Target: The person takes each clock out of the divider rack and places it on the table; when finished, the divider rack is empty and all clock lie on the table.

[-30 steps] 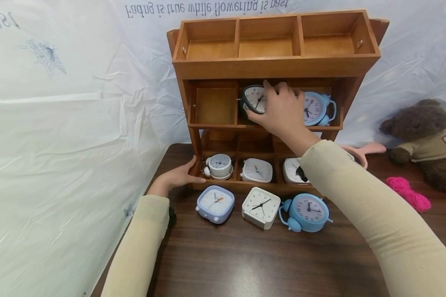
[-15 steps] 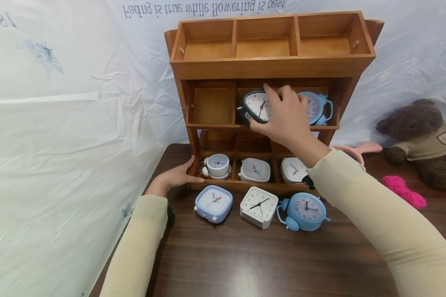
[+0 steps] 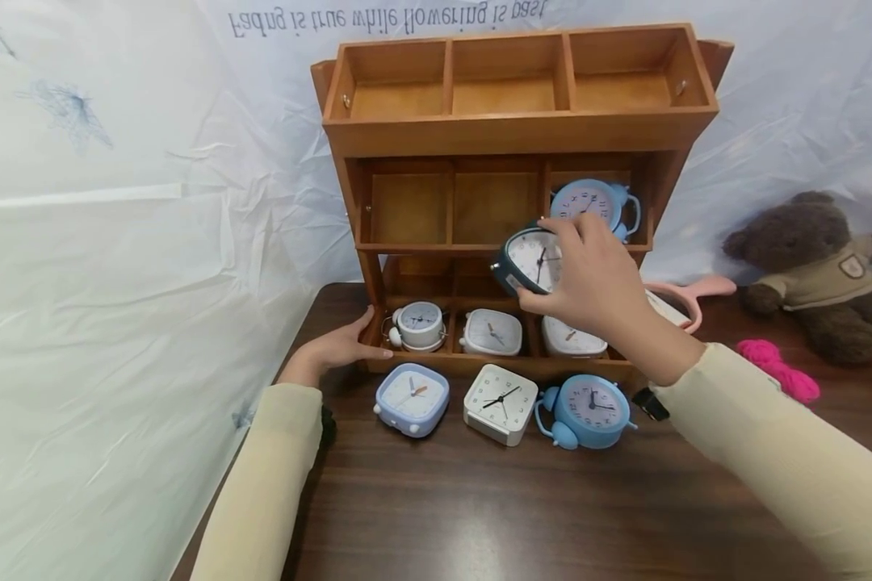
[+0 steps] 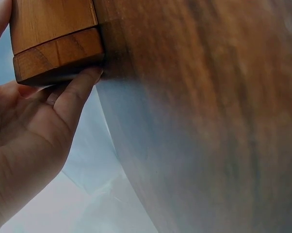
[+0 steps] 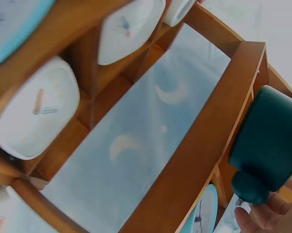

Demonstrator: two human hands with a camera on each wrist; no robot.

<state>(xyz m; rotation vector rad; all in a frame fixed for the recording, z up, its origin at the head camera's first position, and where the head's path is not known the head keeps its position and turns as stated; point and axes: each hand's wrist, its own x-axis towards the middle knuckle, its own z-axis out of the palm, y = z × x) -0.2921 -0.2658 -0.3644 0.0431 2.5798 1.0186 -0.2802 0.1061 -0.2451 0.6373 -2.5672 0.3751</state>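
In the head view my right hand point(image 3: 599, 278) grips a dark green alarm clock point(image 3: 532, 262) by its right side, tilted, in front of the wooden shelf point(image 3: 519, 137). The right wrist view shows the clock's green back point(image 5: 269, 138), with fingertips point(image 5: 245, 221) at its lower end. My left hand point(image 3: 334, 349) holds the lower left end of the shelf; in the left wrist view its fingers point(image 4: 78, 94) reach under the wooden corner point(image 4: 58, 56). A blue twin-bell clock point(image 3: 584, 198) sits in the middle tier's right compartment, partly behind my right hand.
The lower tier holds white clocks point(image 3: 492, 332). Along the shelf's front on the table point(image 3: 436, 500) stand a periwinkle clock point(image 3: 412, 400), a white square clock point(image 3: 500, 405) and a blue twin-bell clock point(image 3: 592, 411). At right are a pink handled object point(image 3: 708, 286), pink yarn point(image 3: 777, 371) and a teddy bear point(image 3: 821, 274).
My right hand has taken the dark green clock out of the middle tier's centre compartment, bringing it forward, down and rightward. My left hand stays at the shelf's end.
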